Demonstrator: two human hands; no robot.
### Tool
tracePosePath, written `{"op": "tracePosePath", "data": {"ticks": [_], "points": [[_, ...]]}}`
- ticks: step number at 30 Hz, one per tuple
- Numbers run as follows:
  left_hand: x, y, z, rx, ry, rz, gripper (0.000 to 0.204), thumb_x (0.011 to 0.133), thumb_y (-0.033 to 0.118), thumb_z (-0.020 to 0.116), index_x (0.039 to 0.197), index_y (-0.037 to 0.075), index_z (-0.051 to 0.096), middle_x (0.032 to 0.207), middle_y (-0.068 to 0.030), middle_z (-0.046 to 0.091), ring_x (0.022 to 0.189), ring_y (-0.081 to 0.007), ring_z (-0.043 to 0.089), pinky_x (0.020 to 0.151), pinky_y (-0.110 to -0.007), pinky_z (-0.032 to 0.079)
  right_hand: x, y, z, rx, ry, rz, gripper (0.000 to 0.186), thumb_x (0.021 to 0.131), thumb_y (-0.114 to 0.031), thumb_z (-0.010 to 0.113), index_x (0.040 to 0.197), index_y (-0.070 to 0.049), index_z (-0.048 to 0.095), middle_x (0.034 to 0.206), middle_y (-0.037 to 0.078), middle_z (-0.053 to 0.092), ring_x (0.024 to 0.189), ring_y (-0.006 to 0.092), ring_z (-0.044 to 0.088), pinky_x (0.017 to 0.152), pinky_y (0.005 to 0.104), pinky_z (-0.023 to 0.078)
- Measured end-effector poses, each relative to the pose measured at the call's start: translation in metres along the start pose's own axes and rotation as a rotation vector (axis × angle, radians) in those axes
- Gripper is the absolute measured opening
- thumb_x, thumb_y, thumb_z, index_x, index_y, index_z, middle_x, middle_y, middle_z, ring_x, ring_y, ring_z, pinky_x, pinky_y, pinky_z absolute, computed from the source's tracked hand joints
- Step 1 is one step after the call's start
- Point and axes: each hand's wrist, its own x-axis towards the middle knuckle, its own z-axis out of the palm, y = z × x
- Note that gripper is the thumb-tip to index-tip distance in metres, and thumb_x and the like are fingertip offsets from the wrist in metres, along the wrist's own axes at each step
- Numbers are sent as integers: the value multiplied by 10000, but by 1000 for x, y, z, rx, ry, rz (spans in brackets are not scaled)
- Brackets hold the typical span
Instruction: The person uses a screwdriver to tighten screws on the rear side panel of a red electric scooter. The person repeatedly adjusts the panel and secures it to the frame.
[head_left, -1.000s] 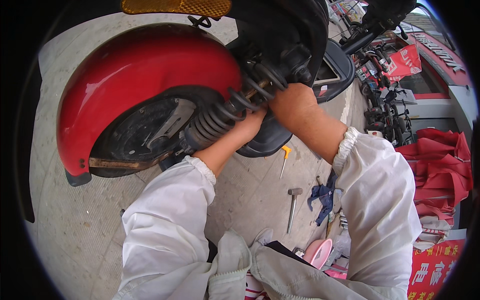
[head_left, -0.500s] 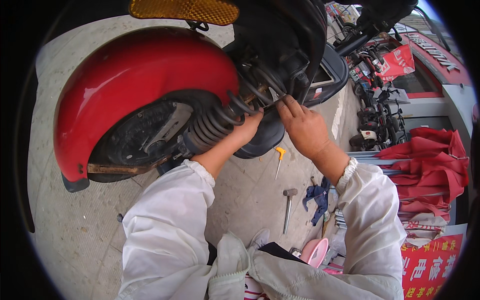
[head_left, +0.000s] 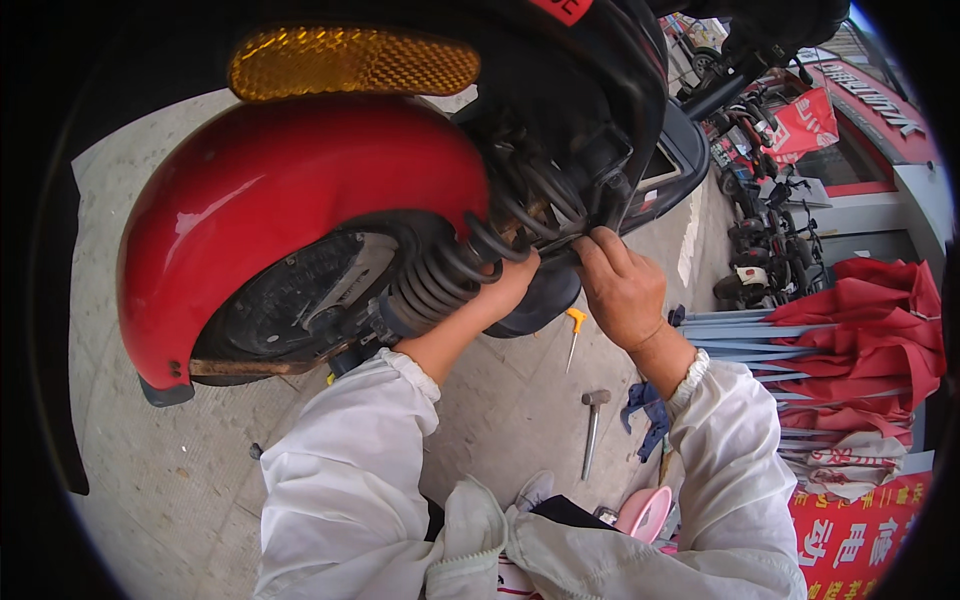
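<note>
A scooter's rear end fills the upper left, with a red mudguard [head_left: 300,180] over a dark wheel [head_left: 290,290]. Beside the wheel, a black coil-spring shock absorber [head_left: 435,280] slants up toward the scooter's body. My left hand [head_left: 508,292] reaches under that spring; its fingers are mostly hidden behind the coils. At the spring's upper end, my right hand [head_left: 625,295] has its fingers closed together against the dark parts below the body. What sits between those fingertips is too small and too covered to make out.
A yellow-handled screwdriver [head_left: 574,325], a hammer [head_left: 592,425] and dark blue cloth [head_left: 648,412] lie on the paving. A pink basin [head_left: 645,513] is near my foot. Folded red umbrellas [head_left: 870,330] stand at right, with parked scooters [head_left: 755,245] beyond. An amber reflector [head_left: 355,62] hangs above the mudguard.
The view has shifted, so the scooter and floor tools sit slightly lower and to the right. Both hands stay at the shock absorber, with little change in their hold.
</note>
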Motion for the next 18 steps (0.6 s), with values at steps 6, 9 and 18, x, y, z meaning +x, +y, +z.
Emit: {"op": "tracePosePath", "data": {"ticks": [6,9,18], "points": [[-10,4,-3,-33,132,68,267,963,213,583,1159,32,597,1037,-111,666,991,-228,618,870,-377,478,1,-3,4,24,45,16,323,720,-52,661,1039,-100,675,1054,32,644,675,158,630,562,284,477],[-18,17,-6,-48,139,135,337,985,248,586,1240,28,561,1138,-139,635,1059,-264,598,926,-389,461,-1,-1,4,24,36,28,314,723,-58,656,1033,-101,672,1057,32,643,681,160,631,565,286,478],[-23,16,-12,147,79,233,424,929,195,688,1289,29,536,1235,-166,602,1173,-319,570,1004,-395,432,15,9,-3,-44,-61,-60,398,723,-94,645,1119,-131,661,1123,-4,622,727,140,624,573,283,484]]}}
